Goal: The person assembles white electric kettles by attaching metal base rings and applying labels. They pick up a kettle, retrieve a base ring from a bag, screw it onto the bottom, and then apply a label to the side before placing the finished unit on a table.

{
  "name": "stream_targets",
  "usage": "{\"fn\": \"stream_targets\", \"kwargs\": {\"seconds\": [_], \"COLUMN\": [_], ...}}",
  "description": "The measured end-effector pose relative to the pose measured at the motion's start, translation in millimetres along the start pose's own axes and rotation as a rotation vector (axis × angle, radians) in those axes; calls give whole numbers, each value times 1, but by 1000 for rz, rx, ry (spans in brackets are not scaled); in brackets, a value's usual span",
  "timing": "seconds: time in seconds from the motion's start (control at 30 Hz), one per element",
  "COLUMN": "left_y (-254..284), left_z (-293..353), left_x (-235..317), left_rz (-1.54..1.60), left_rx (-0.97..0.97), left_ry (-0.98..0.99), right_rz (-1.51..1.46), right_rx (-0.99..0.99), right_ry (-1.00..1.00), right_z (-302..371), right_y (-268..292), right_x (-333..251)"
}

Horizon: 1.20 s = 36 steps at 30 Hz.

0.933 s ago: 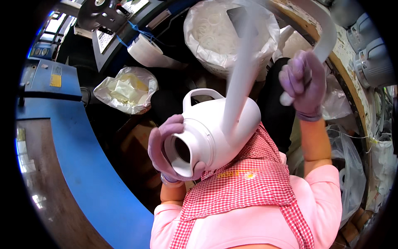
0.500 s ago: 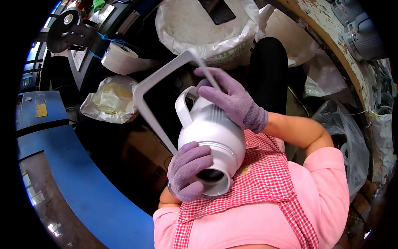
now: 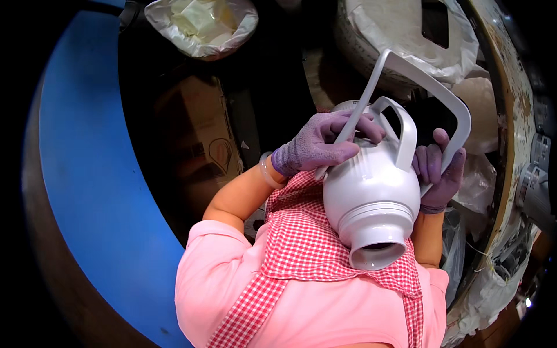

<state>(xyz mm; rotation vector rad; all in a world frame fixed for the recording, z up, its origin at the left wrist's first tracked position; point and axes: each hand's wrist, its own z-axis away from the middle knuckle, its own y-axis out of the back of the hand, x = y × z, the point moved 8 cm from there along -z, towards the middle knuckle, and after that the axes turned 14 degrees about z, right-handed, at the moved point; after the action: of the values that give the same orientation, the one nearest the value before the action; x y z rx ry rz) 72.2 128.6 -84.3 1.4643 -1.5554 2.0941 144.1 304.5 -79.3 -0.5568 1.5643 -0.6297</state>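
A glossy white plastic thermos jug body (image 3: 371, 185) lies tilted against my apron, its round open mouth toward me. A loop-shaped side handle (image 3: 407, 136) stands up from its wall. Over the jug spans a large white angular carrying handle (image 3: 432, 78). My left hand (image 3: 331, 139), in a purple glove, pinches the left arm of that handle, fingers resting near the jug's upper wall. On the other side, my gloved right hand (image 3: 444, 177) has its fingers curled around the handle's right arm, close to the jug. Whether the handle ends are fixed to the jug, I cannot tell.
A blue surface (image 3: 87, 156) curves along the left. Ahead stand a small lined bin (image 3: 203, 26) and a large white-lined container (image 3: 389, 29) with a dark phone (image 3: 435, 23) on it. A cardboard box (image 3: 197, 127) sits low; a worn table edge (image 3: 510, 75) runs along the right.
The view has swung left, so the jug sits farther right. My left hand has gone from the jug's mouth to the carrying handle's left arm; my right hand has moved to its right arm.
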Motion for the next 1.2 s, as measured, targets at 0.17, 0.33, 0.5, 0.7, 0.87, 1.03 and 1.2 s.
{"fn": "stream_targets", "kwargs": {"seconds": [0.17, 0.33, 0.5, 0.7, 0.87, 1.03, 1.2], "left_y": [0, 5, -93, -78, -2, 25, 37], "left_z": [12, 13, 8, 18, 33, 30, 3], "left_x": [3, 64, 99, 120, 111, 89, 79], "left_rz": [-164, -654, -1333, -1101, -1066, -1062, -1036], "left_rx": [52, 425, -13, 208, 199, 204, 250], "left_ry": [-178, -402, -556, -472, -374, -298, -319], "right_rz": [51, 75, 910, 1281, 975, 937, 1173], "right_rx": [9, 344, 180, 566, 1949, 1831, 1792], "right_ry": [50, 70, 927, 960, 77, -1429, -1122], "right_z": [-5, -17, 19, 113, 519, 768, 540], "right_y": [-7, -17, -100, 14, 284, 318, 270], "right_x": [1, -26, -84, -60, -20, 142, 177]}}
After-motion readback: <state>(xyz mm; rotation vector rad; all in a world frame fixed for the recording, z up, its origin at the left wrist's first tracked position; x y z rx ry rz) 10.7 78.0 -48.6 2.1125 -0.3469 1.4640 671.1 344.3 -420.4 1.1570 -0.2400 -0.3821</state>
